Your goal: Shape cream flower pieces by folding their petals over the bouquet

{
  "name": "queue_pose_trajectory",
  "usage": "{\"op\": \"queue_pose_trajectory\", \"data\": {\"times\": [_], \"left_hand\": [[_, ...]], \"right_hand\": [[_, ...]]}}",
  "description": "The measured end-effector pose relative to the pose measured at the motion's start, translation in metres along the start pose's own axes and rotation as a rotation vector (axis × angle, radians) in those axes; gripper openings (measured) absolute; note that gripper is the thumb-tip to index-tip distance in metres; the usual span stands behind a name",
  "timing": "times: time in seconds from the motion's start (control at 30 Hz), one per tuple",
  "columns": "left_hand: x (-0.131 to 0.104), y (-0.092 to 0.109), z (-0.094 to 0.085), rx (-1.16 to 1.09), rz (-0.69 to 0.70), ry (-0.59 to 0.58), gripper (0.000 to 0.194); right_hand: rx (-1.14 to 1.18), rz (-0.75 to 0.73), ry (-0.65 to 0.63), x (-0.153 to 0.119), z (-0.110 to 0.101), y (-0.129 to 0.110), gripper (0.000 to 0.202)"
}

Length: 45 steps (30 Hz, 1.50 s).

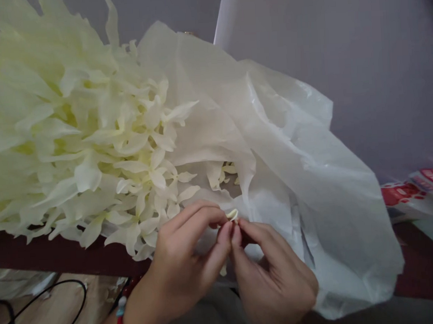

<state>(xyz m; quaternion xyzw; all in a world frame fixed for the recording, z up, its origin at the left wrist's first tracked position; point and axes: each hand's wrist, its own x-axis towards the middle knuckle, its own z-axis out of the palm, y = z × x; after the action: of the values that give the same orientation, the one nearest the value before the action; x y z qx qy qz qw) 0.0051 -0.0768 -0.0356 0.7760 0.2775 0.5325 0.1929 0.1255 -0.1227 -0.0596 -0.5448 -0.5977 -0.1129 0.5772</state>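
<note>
Near the lower middle of the head view, my left hand (pixel 190 250) and my right hand (pixel 273 275) meet with thumbs and forefingers pinched together. Between the fingertips is a small pale petal piece (pixel 233 214), mostly covered by the fingers. A large heap of cream and pale-yellow flowers with pointed petals (pixel 90 173) spreads across the left, just beyond my left hand. A white plastic sheet or bag (pixel 295 148) lies crumpled behind and right of my hands. Through a gap in it, a few loose petals (pixel 229 170) show.
A dark red surface edge (pixel 72 251) runs under the flowers. At the far right lies a red-and-white printed package (pixel 407 193). A black cable (pixel 63 283) loops at the lower left over a light floor. Behind everything stands a grey wall (pixel 340 39).
</note>
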Motion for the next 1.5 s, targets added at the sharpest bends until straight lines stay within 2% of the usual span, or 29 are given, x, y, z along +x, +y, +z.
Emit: {"op": "queue_pose_trajectory", "data": {"times": [0.17, 0.27, 0.4, 0.6, 0.83, 0.93, 1.07, 1.13, 1.23, 1.37, 1.43, 1.5], "left_hand": [[-0.004, 0.0, 0.0, -0.029, -0.019, -0.016, 0.012], [-0.008, 0.002, 0.0, -0.055, -0.009, -0.042, 0.012], [-0.008, 0.001, -0.001, -0.043, 0.007, -0.023, 0.014], [-0.01, 0.0, 0.0, -0.086, 0.018, -0.089, 0.015], [-0.009, 0.005, -0.005, -0.059, 0.011, -0.121, 0.023], [-0.009, 0.005, -0.007, -0.127, -0.051, -0.147, 0.032], [-0.01, 0.003, -0.005, -0.167, -0.124, -0.119, 0.038], [-0.009, 0.002, -0.004, -0.166, -0.15, -0.075, 0.032], [-0.005, 0.003, -0.003, -0.174, -0.23, 0.041, 0.023], [0.0, 0.008, -0.002, -0.264, -0.317, 0.194, 0.023], [0.001, 0.009, -0.001, -0.33, -0.334, 0.211, 0.021], [0.0, 0.01, 0.001, -0.38, -0.319, 0.202, 0.021]], "right_hand": [[0.051, 0.088, 0.035, 0.001, 0.005, -0.001, 0.017], [0.076, 0.247, 0.018, 0.002, 0.004, 0.004, 0.012], [0.211, 0.42, -0.032, 0.004, 0.002, 0.008, 0.011], [0.396, 0.634, -0.003, 0.012, 0.0, 0.005, 0.005], [0.666, 0.767, -0.222, 0.016, -0.005, 0.009, 0.006], [0.785, 0.857, -0.272, 0.012, -0.006, 0.014, 0.009], [0.909, 0.934, -0.314, 0.008, -0.007, 0.019, 0.01], [1.002, 0.894, -0.33, 0.007, -0.009, 0.018, 0.016], [1.079, 0.725, -0.353, 0.003, -0.012, 0.013, 0.026], [0.965, 0.481, -0.412, -0.003, -0.011, 0.01, 0.054], [0.855, 0.327, -0.395, -0.005, -0.009, 0.011, 0.055], [0.727, 0.24, -0.333, -0.006, -0.008, 0.013, 0.048]]}}
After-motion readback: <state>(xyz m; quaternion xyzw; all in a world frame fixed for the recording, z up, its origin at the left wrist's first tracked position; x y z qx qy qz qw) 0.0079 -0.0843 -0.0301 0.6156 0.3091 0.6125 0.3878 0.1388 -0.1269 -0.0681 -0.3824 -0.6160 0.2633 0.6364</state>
